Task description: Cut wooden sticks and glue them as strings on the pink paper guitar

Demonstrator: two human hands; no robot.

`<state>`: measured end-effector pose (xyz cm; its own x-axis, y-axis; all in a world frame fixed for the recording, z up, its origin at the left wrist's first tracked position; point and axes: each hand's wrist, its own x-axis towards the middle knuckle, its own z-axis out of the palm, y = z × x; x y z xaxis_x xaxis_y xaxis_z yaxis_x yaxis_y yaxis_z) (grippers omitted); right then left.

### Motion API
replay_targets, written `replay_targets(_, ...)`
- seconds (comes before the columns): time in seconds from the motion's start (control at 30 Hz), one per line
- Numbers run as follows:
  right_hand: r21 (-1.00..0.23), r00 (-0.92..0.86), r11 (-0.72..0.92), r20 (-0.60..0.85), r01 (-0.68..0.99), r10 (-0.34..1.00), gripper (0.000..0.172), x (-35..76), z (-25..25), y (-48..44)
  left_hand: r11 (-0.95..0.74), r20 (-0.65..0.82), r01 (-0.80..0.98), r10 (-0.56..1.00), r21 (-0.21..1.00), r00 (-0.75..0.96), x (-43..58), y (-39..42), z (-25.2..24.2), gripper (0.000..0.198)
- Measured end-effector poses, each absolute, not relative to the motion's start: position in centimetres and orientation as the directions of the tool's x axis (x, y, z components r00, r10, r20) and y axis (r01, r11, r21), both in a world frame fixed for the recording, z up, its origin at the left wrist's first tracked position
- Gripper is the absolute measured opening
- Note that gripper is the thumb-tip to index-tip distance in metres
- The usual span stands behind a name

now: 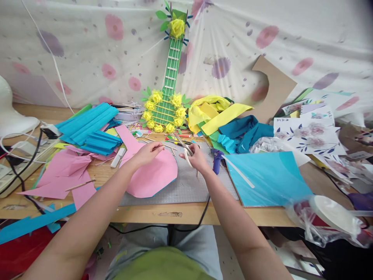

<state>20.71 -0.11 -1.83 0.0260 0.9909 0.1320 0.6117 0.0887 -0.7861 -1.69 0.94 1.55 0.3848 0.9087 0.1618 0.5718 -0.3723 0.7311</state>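
Head view: left hand (148,152) is pinching a thin stick (162,146) at frame centre, holding it level toward the scissors (182,144). Right hand (198,158) is gripping those by the white loops, blades pointing up-left, probably for trimming. Both are hovering over the pink cutout (151,175) lying on the grey mat (189,186) on the counter (175,214). Lower right, a clear plastic bag (305,229) is holding a white disc (332,212).

Hands: two, left hand (147,152) and right hand (196,157). Scissors (186,153): one pair. Held stick (161,145): one. Green paper guitar (167,105): one, 12 o'clock. Pink cutout (154,175): one. Glue gun (216,159): one, 3 o'clock.
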Motion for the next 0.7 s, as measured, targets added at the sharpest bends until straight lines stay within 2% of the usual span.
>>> replay_targets(0.13,-0.765,-0.146,0.246,0.197,0.596,0.969,0.042,18.7,-2.0,-0.8,-0.381,0.199,0.531,0.908,0.757,0.368,-1.9,0.9,1.2,0.031)
replay_targets(0.27,-0.661,-0.281,0.393,0.276,0.639,0.919,0.04,17.7,-1.3,-1.2,-0.386,0.252,0.479,0.913,0.788,0.321,-1.9,1.1,0.7,0.03)
replay_targets(0.5,-0.539,-0.373,0.483,0.306,0.691,0.876,0.028,17.2,-0.2,-1.1,-0.471,0.306,0.424,0.863,0.774,0.401,-1.4,1.1,0.9,0.031)
replay_targets(0.7,-0.514,-0.344,0.474,0.332,0.715,0.878,0.032,17.7,0.0,-1.3,-0.472,0.331,0.378,0.863,0.797,0.381,-0.6,1.2,1.1,0.031)
